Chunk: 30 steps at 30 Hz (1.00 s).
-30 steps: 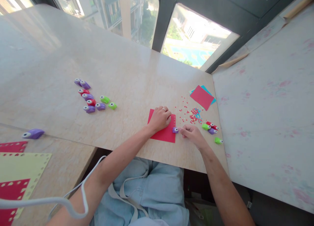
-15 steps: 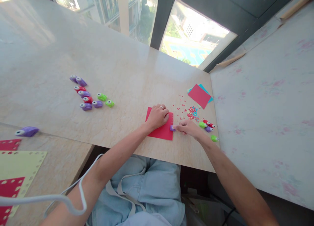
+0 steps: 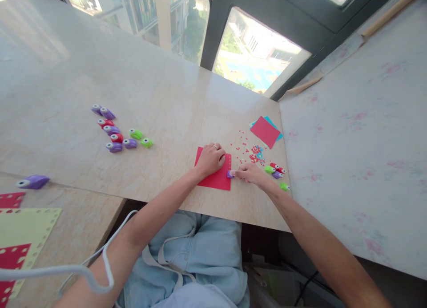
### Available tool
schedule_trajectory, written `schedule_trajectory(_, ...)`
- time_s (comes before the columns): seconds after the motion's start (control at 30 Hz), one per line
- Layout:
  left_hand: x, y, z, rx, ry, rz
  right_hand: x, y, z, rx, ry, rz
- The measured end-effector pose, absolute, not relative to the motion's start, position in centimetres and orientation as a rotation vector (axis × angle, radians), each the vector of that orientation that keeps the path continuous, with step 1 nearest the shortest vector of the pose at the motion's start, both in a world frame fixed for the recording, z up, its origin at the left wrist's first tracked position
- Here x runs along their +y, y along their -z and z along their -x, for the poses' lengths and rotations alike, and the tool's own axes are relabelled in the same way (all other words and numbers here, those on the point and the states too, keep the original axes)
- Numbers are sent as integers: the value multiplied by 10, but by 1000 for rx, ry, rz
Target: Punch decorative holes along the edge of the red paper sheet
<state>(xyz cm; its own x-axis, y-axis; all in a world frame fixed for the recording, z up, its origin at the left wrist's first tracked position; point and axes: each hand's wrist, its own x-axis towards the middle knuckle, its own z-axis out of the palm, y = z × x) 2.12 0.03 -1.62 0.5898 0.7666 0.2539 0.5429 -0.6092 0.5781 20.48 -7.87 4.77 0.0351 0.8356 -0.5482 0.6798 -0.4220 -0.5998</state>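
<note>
Red paper sheet [image 3: 216,179] lay near the table's front edge, left hand [image 3: 209,159] flat on it, right hand [image 3: 248,173] pinching a purple punch [image 3: 230,174] at its partly punched right edge.

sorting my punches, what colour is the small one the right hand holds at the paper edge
Purple: the small plastic punch in the right hand, seen in the head view.

Matt red paper sheet [image 3: 216,179], glossy plastic purple punch [image 3: 230,174], polished marble-look table [image 3: 160,99].
</note>
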Motion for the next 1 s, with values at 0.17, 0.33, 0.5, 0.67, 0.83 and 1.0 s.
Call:
schedule_trajectory(0.17,1,16,-20,1055,-685,-2351,-81,-42,-206,-1571,-1311,2088)
schedule_trajectory(0.33,2,16,-20,1056,-689,-2334,-84,-39,-207,-1545,-1319,2037)
schedule_trajectory(0.5,3,17,-20,1051,-727,-2297,-90,-33,-207,-1559,-1213,2002)
schedule_trajectory(0.67,4,17,-18,1039,-771,-2249,-102,-23,-204,-1517,-1124,1963)
schedule_trajectory(0.83,5,16,-17,1033,-797,-2238,-120,-7,-190,-1451,-747,1944)
schedule_trajectory(1.0,5,17,-17,1062,-803,-2275,-130,3,-178,-1682,-440,1958)
